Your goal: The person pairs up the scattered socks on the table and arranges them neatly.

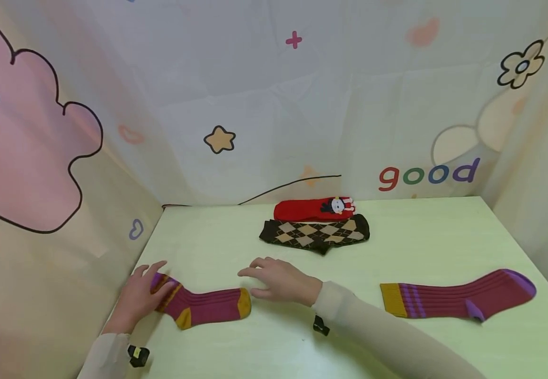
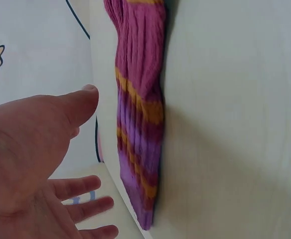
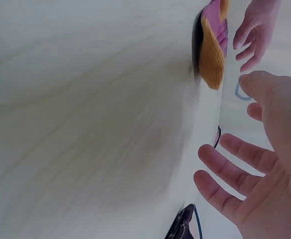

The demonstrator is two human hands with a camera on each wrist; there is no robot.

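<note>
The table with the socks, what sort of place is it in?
Perhaps a little corner screened off indoors, though I can't be sure. Cartoon-printed cloth hangs behind the pale table and at its sides, and socks lie spread out on top.

Shows bright and even across the pale surface (image 1: 425, 237) in the head view, with soft shadows below the right sleeve (image 1: 378, 331) toward the near edge. Falls to muted grey on the printed cloth (image 1: 274, 116) beyond the far edge. Appears dimmer in both wrist views, with a hazy diagonal shadow in the left and a broad, smudgy one in the right. Looks soft on the distant left hand (image 3: 257, 32) there.
</note>
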